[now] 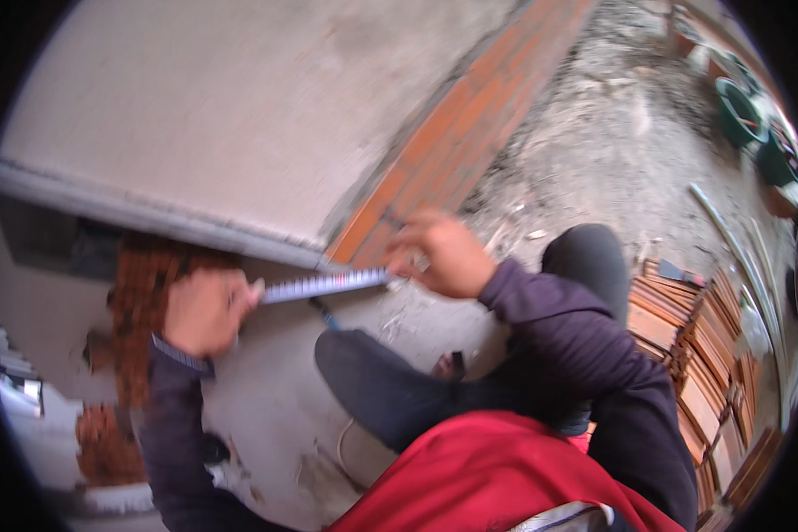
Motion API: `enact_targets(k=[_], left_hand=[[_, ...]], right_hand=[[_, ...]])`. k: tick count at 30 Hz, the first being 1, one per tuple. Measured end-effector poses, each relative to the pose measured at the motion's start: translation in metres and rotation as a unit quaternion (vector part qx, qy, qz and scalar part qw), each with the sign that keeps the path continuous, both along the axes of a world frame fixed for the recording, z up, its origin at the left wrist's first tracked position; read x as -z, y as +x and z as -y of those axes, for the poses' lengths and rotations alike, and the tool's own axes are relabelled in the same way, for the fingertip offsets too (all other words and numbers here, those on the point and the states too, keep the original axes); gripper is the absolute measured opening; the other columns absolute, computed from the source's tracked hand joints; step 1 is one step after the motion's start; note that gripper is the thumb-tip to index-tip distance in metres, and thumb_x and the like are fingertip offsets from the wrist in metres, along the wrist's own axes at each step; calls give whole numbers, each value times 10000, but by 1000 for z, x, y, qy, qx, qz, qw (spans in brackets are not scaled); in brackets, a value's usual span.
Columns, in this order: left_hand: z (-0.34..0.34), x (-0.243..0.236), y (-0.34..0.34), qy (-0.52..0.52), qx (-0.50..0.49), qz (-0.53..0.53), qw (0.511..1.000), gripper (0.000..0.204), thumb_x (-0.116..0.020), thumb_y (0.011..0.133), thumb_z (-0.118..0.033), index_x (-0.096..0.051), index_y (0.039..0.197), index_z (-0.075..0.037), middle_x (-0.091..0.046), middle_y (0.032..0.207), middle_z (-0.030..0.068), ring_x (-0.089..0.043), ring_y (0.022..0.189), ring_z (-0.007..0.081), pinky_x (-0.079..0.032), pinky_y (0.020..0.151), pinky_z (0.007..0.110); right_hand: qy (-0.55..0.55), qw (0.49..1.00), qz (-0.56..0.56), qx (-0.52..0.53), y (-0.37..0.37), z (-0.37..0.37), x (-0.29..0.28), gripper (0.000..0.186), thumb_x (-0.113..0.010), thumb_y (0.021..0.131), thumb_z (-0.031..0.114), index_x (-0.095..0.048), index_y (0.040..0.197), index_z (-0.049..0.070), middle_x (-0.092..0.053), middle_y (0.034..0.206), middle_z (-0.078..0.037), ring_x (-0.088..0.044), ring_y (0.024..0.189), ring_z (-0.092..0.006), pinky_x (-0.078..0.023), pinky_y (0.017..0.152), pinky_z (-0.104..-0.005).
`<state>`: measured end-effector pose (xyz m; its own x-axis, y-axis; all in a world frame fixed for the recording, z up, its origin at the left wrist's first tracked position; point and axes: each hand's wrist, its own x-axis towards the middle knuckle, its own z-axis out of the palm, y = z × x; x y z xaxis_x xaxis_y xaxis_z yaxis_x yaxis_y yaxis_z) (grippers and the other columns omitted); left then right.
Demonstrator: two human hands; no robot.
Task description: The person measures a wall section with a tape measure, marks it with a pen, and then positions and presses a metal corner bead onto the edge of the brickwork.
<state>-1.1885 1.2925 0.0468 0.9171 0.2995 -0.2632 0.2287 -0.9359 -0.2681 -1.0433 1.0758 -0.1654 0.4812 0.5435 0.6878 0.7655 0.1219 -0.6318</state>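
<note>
My left hand (206,310) and my right hand (439,253) hold a pale measuring tape (324,285) stretched between them. The tape lies against a plastered grey wall (239,115), just below a ledge edge. My left hand pinches the tape's left end near exposed red brick (142,284). My right hand grips the right end beside a strip of bare red brickwork (461,124). A thin dark pencil-like stick (325,313) shows just under the tape. Both sleeves are dark purple.
My knees in dark trousers (390,390) are bent below the hands, a red garment (479,479) lower down. Stacked reddish tiles (700,355) lie at right. Rubble-strewn ground (612,151) holds green buckets (740,111) and a pale pipe (727,230).
</note>
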Motion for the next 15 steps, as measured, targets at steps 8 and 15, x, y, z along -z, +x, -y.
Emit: enact_targets(k=[8,15], left_hand=[[-2,-64,30,298,46,-9,953,390,-636,887,-417,-737,758,-64,-640,653,170,-639,648,359,-489,608,446],[2,-36,45,380,151,-17,912,444,-620,901,-427,-698,688,-45,-644,637,157,-654,602,327,-493,564,419]], right_hand=[[-80,978,-172,92,17,7,-11,140,-701,830,169,-734,849,34,-612,722,-125,-612,657,-285,-473,616,-394],[-105,978,-164,73,12,9,-8,127,-684,826,142,-735,845,27,-620,733,-133,-622,681,-292,-486,636,-396]])
